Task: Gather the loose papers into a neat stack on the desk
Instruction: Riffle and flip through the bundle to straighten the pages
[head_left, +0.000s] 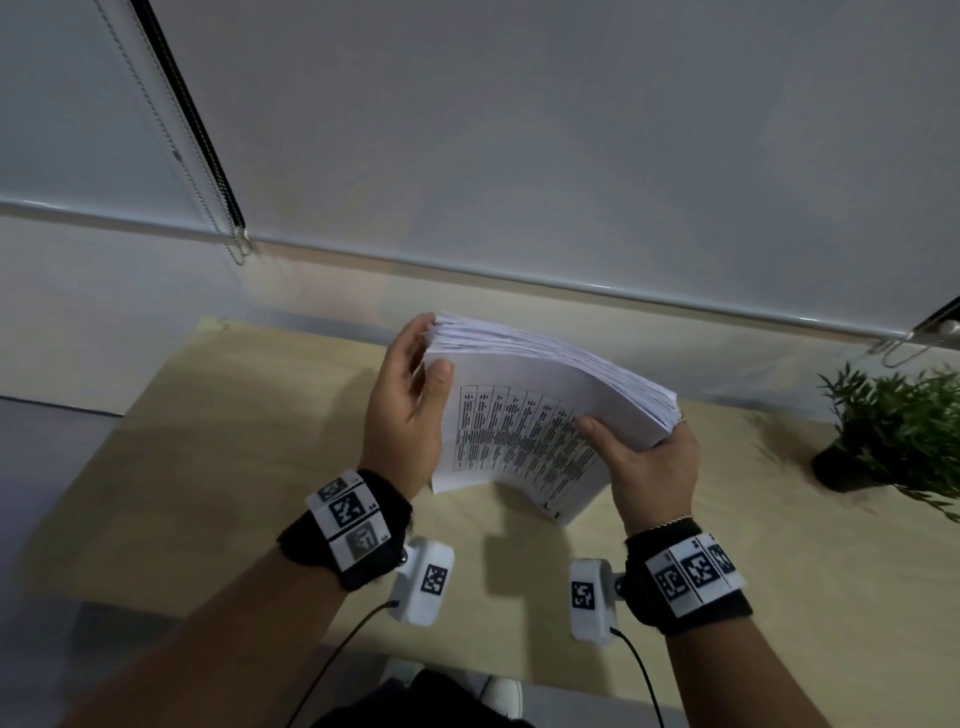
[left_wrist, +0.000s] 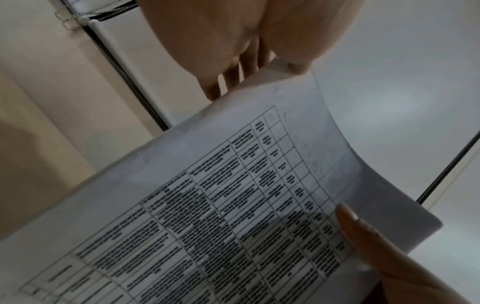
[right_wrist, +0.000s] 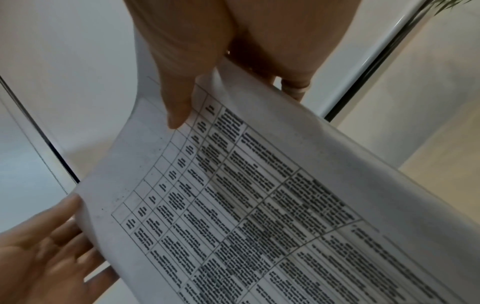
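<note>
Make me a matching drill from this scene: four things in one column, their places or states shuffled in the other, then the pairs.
Things:
1. papers
2. left hand
3. right hand
4. plant

Places or states:
A. stands in a dark pot at the desk's right end
B. grips the stack's right edge, thumb on the printed table
C. held above the desk, bowed, in both hands
D. holds the stack's left edge, thumb on the top sheet

Pairs: 1-C, 2-D, 3-B, 4-A
</note>
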